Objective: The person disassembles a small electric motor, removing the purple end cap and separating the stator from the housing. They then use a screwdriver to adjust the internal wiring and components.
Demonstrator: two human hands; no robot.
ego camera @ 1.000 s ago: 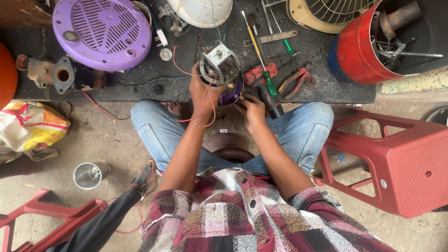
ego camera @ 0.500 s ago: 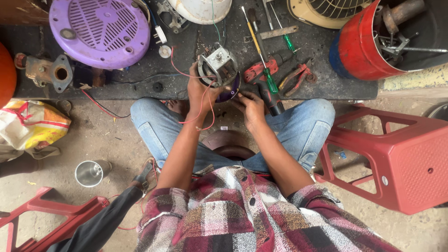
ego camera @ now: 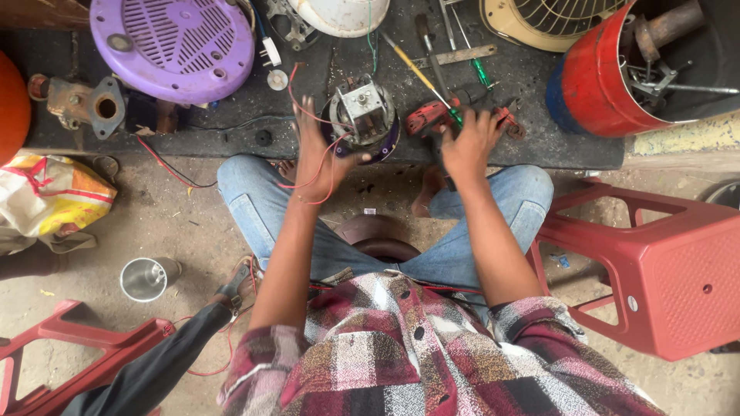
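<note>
Looking down from the head camera, nearest is a plaid flannel shirt (ego camera: pixel 401 354) and blue jeans (ego camera: pixel 254 208), the person sitting low with knees spread. A red plastic stool (ego camera: pixel 663 270) stands just off the right knee, a small steel cup (ego camera: pixel 144 278) sits on the dirt floor to the left, and a yellow bag (ego camera: pixel 54 196) lies further left.

Both arms reach forward to a dark mat (ego camera: pixel 231 135) on the ground. The left hand (ego camera: pixel 320 150) has its fingers (ego camera: pixel 306 115) spread fairly wide, cupping the left side of a small electric motor (ego camera: pixel 362 115); thin red wires (ego camera: pixel 316 181) loop from the motor over that wrist. So the motor lies just right of and slightly beyond the left palm, touching it, shaft end facing up toward the camera. The left hand is clearly the nearer one.

The right hand (ego camera: pixel 470 142) is apart from the motor, off to its right, fingers splayed open and holding nothing that I can see, hovering over red-handled pliers (ego camera: pixel 432 117) and a green-handled screwdriver (ego camera: pixel 479 73).

Farther back: a purple fan grille (ego camera: pixel 173 46), a white dome cover (ego camera: pixel 339 14), a cream fan guard (ego camera: pixel 555 19), and a red drum (ego camera: pixel 609 77) full of metal scrap.
</note>
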